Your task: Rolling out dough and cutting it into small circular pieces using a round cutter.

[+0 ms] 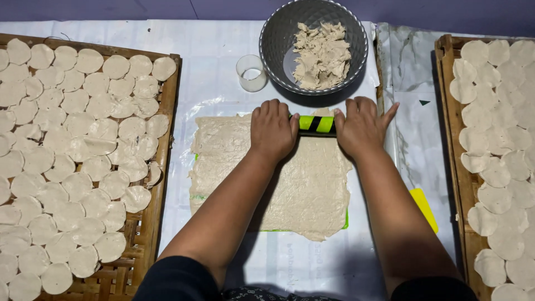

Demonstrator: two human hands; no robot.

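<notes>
Rolling pin (316, 124) under both palms, fingers (271, 107) curled over, on dough sheet (312, 189).

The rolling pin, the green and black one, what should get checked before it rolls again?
1. Both hands on the green-and-black striped rolling pin: ok, left hand and right hand press on its ends.
2. Pin on the flat beige dough sheet: ok, at its far edge.
3. Dough stays on the green mat: not ok, it overhangs the near edge.
4. Grey metal bowl of dough scraps clear of the pin: ok, just beyond.
5. Small clear glass cup clear: ok.
6. Dough evenly thick: cannot tell.
</notes>
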